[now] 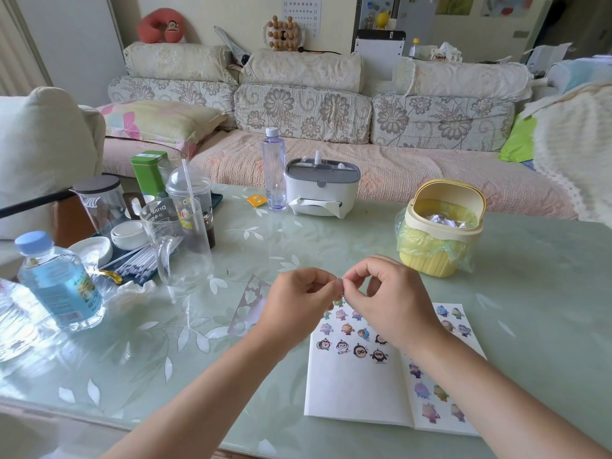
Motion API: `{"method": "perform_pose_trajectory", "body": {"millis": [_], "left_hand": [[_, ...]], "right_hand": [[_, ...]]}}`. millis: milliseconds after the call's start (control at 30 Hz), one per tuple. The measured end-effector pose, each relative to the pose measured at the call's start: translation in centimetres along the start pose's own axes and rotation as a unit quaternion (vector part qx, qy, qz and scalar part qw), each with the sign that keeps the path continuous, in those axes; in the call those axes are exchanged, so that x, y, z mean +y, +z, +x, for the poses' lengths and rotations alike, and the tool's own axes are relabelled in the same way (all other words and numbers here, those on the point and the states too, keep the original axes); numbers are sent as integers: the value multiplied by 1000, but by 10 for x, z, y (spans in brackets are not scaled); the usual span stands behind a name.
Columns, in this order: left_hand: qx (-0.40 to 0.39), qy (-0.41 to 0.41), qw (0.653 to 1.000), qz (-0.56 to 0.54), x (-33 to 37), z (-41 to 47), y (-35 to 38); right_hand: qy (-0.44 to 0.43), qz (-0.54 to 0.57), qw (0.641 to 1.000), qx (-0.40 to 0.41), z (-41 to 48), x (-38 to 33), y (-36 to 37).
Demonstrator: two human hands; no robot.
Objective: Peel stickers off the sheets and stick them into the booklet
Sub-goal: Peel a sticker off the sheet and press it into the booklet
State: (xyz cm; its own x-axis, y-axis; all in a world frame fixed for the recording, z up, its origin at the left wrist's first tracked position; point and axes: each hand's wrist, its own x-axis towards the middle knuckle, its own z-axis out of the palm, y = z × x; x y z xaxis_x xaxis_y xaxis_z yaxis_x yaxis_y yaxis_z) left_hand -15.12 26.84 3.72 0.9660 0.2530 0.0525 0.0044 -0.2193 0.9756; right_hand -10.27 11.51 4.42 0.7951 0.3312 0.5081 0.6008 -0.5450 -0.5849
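Both left hand (pixel 299 294) and right hand (pixel 395 293) pinch one tiny, thin sticker (pixel 339 281).

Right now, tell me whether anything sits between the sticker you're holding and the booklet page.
Nothing visible does. The left hand and right hand pinch the sticker over the top of the booklet, and the lower half of its left page lies bare. Only the right forearm crosses the right page.
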Motion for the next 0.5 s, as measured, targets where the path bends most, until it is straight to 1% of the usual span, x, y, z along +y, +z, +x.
{"method": "perform_pose_trajectory", "body": {"millis": [67,100,133,200,300,333,400,500], "left_hand": [[1,4,1000,-7,0,1,0],[0,8,1000,-9,0,2,-1],[-3,16,1000,-6,0,3,-3],[-12,42,999,26,-2,5,-7],[-27,82,994,69,-3,5,-12],[-28,87,993,77,-3,5,-13],[-32,86,992,88,-2,4,-14],[-27,62,994,81,1,4,-13]], "right_hand": [[-38,-4,999,6,0,0,0],[-40,21,999,1,0,-1,-1],[-26,57,998,-10,1,-1,-2],[32,132,990,-43,3,0,-5],[111,216,965,-97,7,3,-8],[121,225,961,-103,8,3,-9],[118,215,964,-101,7,4,-10],[78,175,977,-94,5,3,-9]]}}
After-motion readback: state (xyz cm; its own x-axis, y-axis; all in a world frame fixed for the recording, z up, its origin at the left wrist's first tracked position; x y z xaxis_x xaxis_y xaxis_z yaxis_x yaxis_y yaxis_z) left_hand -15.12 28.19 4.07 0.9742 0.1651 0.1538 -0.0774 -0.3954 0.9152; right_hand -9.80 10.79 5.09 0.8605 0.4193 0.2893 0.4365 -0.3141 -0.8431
